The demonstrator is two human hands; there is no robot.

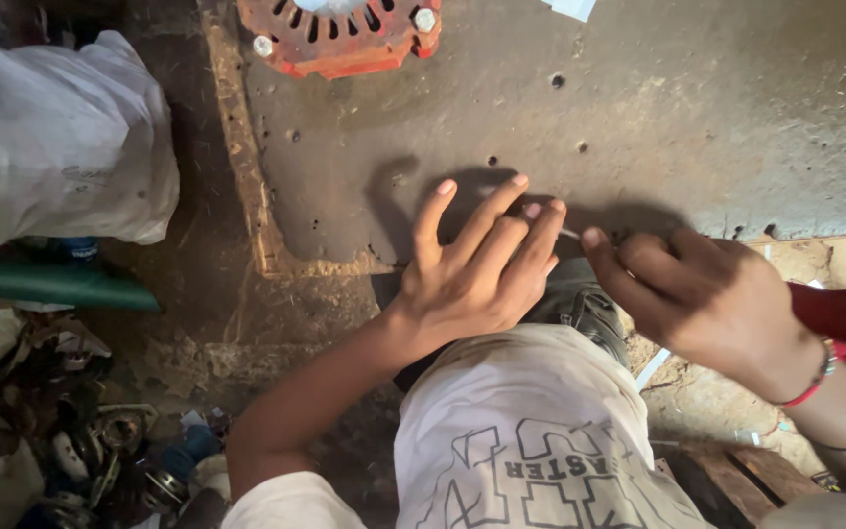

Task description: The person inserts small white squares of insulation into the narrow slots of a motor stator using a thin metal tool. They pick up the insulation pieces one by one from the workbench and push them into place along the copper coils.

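The left hand [477,269] is sitting in the middle of the frame, with its fingers spread out and lying flat on the worktop [697,127]. Its fingertips are pointing toward the upper right. Two of its fingers are pressing close together near a thin white strip [569,233], but I cannot tell if they are pinching it.

The right hand [702,299] is sitting just to the right of the middle. Its fingers are curling in, and the thumb and first finger are coming together at the other end of the thin white strip. The strip is tiny and mostly hidden between the two hands, so I cannot tell if the right hand is really pinching it. The strip is lying on the worktop, right between the fingertips of both hands. The right wrist is wearing a red thread band [813,384].

The worktop is a dark grey metal plate with little holes in it. A red metal part [345,39] with slots and bolts is sitting at the top edge of the frame, well away from the hands. A white sack [51,137] is lying at the upper left. A green pipe [51,284] is lying under it. A heap of old metal parts [100,451] is lying at the lower left.
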